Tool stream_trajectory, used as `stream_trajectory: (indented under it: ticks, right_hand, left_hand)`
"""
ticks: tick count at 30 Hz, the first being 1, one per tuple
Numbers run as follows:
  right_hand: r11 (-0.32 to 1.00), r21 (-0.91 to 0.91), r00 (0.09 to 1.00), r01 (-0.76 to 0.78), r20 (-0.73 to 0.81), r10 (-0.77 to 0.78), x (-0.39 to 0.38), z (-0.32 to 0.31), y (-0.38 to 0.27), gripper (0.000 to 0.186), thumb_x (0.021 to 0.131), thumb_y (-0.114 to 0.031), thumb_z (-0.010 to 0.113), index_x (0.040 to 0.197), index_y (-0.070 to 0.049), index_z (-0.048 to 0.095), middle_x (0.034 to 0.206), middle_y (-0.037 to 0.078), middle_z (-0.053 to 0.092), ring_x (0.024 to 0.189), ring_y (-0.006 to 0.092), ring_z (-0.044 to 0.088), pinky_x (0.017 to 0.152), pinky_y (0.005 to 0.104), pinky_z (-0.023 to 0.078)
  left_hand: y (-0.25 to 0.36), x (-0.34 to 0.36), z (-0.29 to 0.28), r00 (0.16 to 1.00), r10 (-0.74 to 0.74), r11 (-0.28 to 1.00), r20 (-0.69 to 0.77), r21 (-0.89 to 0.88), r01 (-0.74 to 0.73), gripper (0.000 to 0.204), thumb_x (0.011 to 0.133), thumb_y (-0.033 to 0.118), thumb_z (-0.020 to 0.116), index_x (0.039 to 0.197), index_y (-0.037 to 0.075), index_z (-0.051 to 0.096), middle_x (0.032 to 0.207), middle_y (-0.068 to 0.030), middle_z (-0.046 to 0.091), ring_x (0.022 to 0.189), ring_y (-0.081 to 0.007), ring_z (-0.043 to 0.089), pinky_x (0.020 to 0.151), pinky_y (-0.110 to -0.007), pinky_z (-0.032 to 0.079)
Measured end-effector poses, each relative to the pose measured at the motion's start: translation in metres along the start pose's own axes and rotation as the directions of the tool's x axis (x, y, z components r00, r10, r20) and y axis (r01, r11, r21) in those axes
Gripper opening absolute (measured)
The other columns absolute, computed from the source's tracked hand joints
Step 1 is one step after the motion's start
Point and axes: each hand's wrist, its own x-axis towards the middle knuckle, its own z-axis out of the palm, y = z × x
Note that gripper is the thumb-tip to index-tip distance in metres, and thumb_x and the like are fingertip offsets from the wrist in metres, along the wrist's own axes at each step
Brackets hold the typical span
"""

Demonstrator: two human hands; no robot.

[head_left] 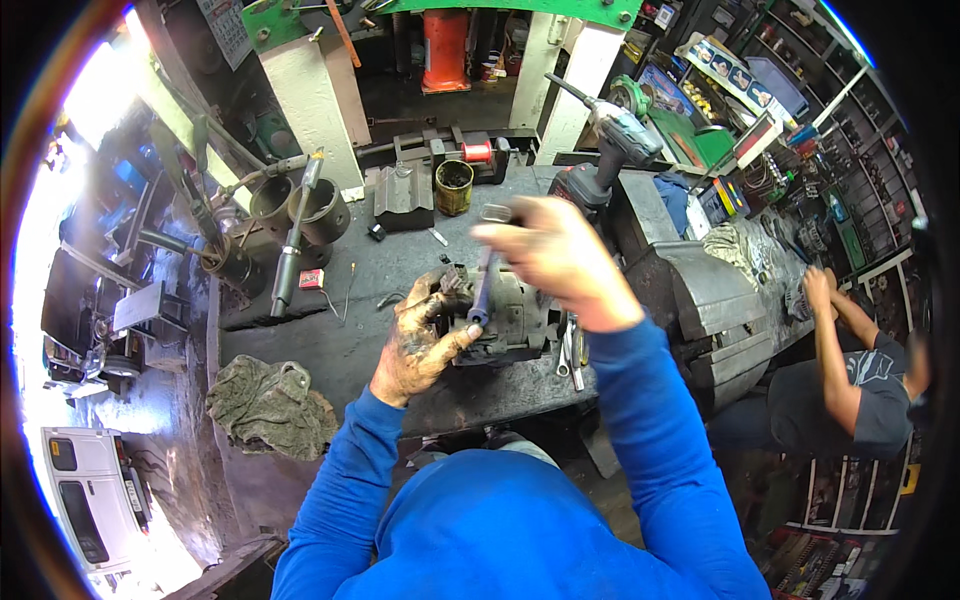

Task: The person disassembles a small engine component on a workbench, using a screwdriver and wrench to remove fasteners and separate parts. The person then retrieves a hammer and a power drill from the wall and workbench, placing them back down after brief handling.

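At nine o'clock, your left hand (415, 345) clasped a metal assembly (516, 312), while your blurred right hand (562, 250) gripped a blue-ended tool (484, 298) at its twelve-o'clock end.

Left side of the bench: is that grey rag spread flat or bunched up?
Bunched up: the grey rag lies in a crumpled heap with uneven folds.

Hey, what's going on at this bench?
Someone in blue sleeves is working on a dark metal assembly on the workbench. Their blackened left hand is at the assembly, thumb by the lower end of a slim tool with a blue part. The right hand is at the tool's upper end, too blurred to tell its grip. A power tool stands beyond, a crumpled rag lies to the left, and another person is at the right.
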Motion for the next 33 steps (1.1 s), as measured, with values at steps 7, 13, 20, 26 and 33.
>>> stream_trajectory:
  ticks: [7,13,20,26,33]
  right_hand:
    - [0.627,-0.487,0.788,0.608,0.465,-0.403,-0.096,0.077,-0.016,0.02,0.089,-0.021,0.07,0.107,-0.011,0.065,0.087,0.012,0.061,0.075,0.0347,0.069,0.062,0.0485,0.057]
    - [0.799,0.529,0.958,-0.285,0.122,0.261,-0.106,-0.01,0.043,0.029,0.104,-0.021,0.071,0.123,0.0,0.069,0.085,0.004,0.067,0.07,0.0119,0.064,0.064,0.027,0.053]
    - [0.767,-0.354,0.787,0.535,-0.12,-0.605,-0.001,0.07,-0.003,0.027,0.092,-0.026,0.072,0.088,0.0,0.07,0.071,0.023,0.068,0.067,0.0462,0.068,0.063,0.051,0.056]
    - [0.726,-0.303,0.781,0.617,0.354,-0.515,-0.114,0.04,0.02,0.025,0.088,-0.018,0.075,0.113,-0.013,0.074,0.098,0.011,0.073,0.095,0.0311,0.074,0.077,0.0414,0.061]
    - [0.986,0.166,0.999,-0.023,0.025,0.02,-0.025,0.003,0.015,0.027,0.102,-0.024,0.069,0.099,0.003,0.072,0.07,0.005,0.063,0.054,0.01,0.056,0.05,0.0283,0.044]
  left_hand:
    - [-0.019,-0.01,0.007,0.999,-0.052,0.998,0.007,-0.02,0.053,0.048,0.088,0.026,0.078,0.132,0.006,0.073,0.154,-0.0189,0.056,0.139,-0.0363,0.055,0.119,-0.049,0.04]
    - [-0.008,-0.004,-0.004,0.999,0.004,0.993,0.048,0.114,-0.01,0.04,0.082,0.03,0.083,0.113,0.005,0.081,0.151,-0.0254,0.057,0.134,-0.0431,0.057,0.114,-0.051,0.042]
    - [-0.021,-0.014,0.005,0.963,-0.27,0.925,0.029,-0.269,0.267,0.037,0.083,0.019,0.084,0.114,0.0,0.077,0.138,-0.0205,0.065,0.128,-0.0377,0.062,0.107,-0.046,0.05]
    - [-0.02,-0.009,0.001,0.999,0.018,0.987,0.04,0.161,-0.024,0.038,0.078,0.026,0.082,0.109,0.005,0.082,0.148,-0.0238,0.06,0.13,-0.0414,0.061,0.113,-0.048,0.046]
    - [-0.013,-0.004,0.001,0.999,0.012,0.989,0.039,0.147,-0.017,0.036,0.085,0.014,0.08,0.118,0.0,0.076,0.138,-0.0219,0.068,0.13,-0.039,0.063,0.112,-0.044,0.046]
